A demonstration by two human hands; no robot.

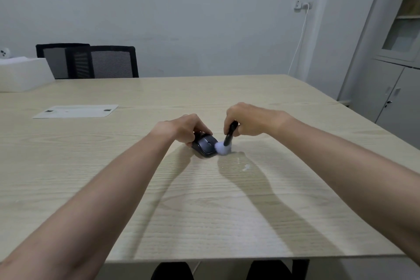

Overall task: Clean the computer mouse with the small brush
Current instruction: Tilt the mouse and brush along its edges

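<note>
A black computer mouse (pixel 206 146) lies on the light wooden table (pixel 204 200), tilted a little. My left hand (pixel 188 127) grips its far end from above and hides part of it. My right hand (pixel 247 120) is closed around the black handle of a small brush (pixel 228 139). The brush's white fluffy head (pixel 223 148) presses against the mouse's right side, close to the tabletop.
A white flat plate (pixel 76 111) is set into the table at the left. A white box (pixel 22 75) stands at the far left corner, with two black mesh chairs (pixel 102 61) behind. Small white specks (pixel 245 168) lie right of the mouse. A grey cabinet (pixel 395 52) stands at right.
</note>
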